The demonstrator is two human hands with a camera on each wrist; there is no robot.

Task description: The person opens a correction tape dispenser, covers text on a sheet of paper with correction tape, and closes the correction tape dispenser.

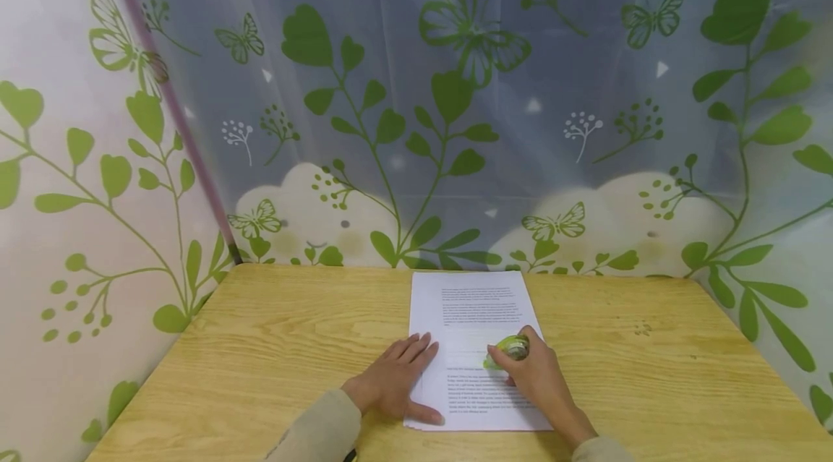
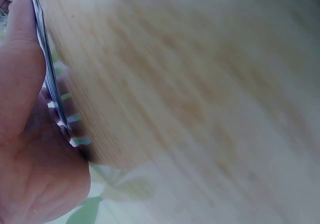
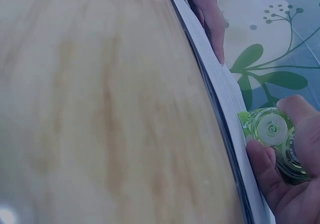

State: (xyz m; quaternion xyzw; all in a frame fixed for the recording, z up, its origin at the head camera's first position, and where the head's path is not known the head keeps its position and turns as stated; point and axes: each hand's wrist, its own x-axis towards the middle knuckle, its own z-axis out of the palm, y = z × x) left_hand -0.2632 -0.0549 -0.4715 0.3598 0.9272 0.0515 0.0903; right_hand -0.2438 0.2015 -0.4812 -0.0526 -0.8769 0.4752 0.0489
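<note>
A stack of printed paper (image 1: pixel 475 404) lies on the table, text facing up. My left hand (image 1: pixel 403 375) rests on its left edge with fingers spread and thumb near the bottom corner. Between thumb and fingers, my right hand (image 1: pixel 543 379) grips a green see-through correction tape (image 1: pixel 510 348), its tip down at the sheet. White spools show inside the correction tape (image 3: pixel 270 126) in the right wrist view. Left of it, the text between the two printed blocks looks whitened and faint. In the left wrist view the left palm (image 2: pixel 40 179) lies beside the stack's edge.
The wooden table (image 1: pixel 293 324) extends on both sides of the stack. Behind it hangs a curtain (image 1: pixel 390 86) printed with leaves and butterflies, and another patterned sheet (image 1: pixel 58 158) covers the left side. The stack reaches nearly to the table's far edge.
</note>
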